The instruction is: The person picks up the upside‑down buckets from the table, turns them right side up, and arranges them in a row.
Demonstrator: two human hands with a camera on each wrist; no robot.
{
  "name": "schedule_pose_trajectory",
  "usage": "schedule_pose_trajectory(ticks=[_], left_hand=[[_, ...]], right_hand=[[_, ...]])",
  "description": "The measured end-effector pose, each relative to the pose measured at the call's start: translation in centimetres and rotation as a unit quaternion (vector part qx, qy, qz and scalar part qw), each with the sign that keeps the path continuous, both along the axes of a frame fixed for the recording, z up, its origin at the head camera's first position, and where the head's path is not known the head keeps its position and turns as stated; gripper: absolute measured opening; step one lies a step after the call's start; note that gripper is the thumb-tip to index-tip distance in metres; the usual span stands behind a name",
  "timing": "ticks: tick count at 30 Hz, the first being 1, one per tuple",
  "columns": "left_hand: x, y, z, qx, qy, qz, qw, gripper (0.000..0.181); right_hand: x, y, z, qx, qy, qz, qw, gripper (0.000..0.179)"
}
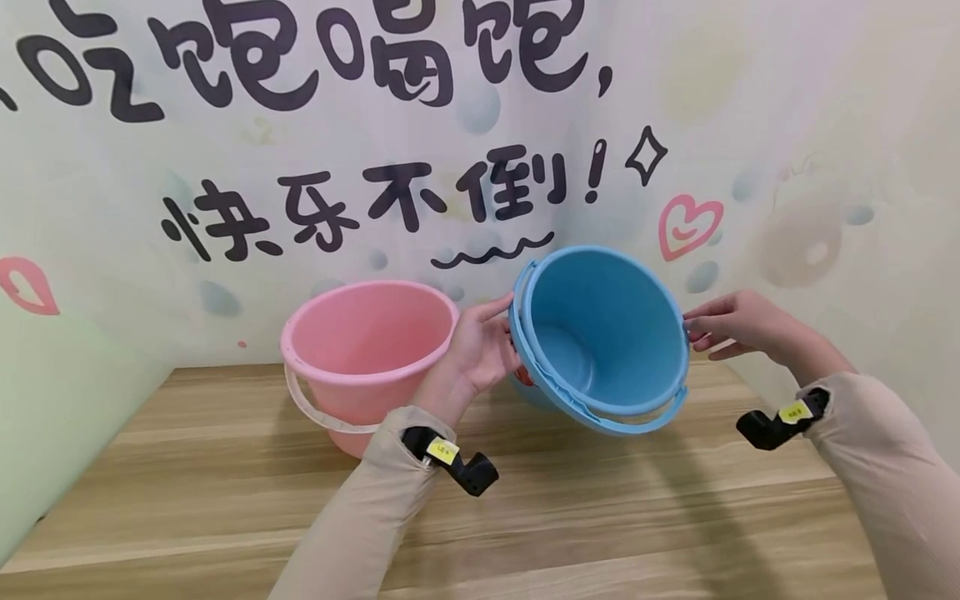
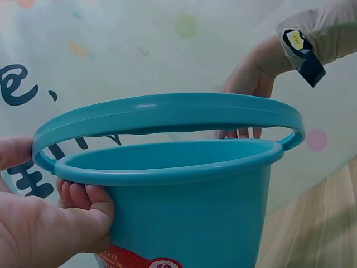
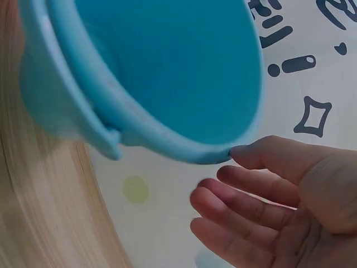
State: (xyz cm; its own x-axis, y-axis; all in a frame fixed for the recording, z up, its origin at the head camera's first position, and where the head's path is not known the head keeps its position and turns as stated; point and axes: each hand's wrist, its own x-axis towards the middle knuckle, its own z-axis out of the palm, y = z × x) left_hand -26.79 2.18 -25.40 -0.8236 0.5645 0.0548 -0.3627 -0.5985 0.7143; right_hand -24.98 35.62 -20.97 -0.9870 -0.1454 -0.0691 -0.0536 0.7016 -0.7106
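A light-blue plastic bucket [image 1: 607,333] is tilted, its mouth facing me and its base toward the table. My left hand [image 1: 480,350] grips its left side. In the left wrist view that hand's fingers [image 2: 81,195] curl under the rim, while the thumb lies against the blue handle [image 2: 167,111], which lies along the near side of the rim. A red label [image 2: 125,258] shows low on the bucket's wall. On the other side, my right hand [image 1: 738,325] has its thumb tip [image 3: 242,153] at the rim and its other fingers loosely extended below it.
A pink bucket [image 1: 367,396] with a pale handle [image 1: 311,408] stands upright on the wood-grain table [image 1: 480,533], left of my left hand. Behind it rises a pale wall [image 1: 90,192] with large dark lettering. Both wrists carry small black cameras.
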Motion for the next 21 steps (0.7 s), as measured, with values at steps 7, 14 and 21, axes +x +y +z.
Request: schedule_pose_trajectory(ticks=[7, 14, 21], left_hand=[[-0.12, -0.01, -0.23, 0.021, -0.024, 0.002, 0.9995, 0.032], [-0.23, 0.12, -0.44, 0.035, -0.033, 0.005, 0.9988, 0.055], [-0.46, 0.27, -0.77, 0.041, -0.059, 0.026, 0.9971, 0.049]], right_hand=[[0.51, 0.0, -0.64, -0.045, -0.005, 0.02, 0.9988, 0.052], [0.29, -0.17, -0.9, -0.087, 0.029, 0.012, 0.9957, 0.052], [0.17, -0.58, -0.99, -0.072, 0.041, -0.008, 0.9965, 0.05]])
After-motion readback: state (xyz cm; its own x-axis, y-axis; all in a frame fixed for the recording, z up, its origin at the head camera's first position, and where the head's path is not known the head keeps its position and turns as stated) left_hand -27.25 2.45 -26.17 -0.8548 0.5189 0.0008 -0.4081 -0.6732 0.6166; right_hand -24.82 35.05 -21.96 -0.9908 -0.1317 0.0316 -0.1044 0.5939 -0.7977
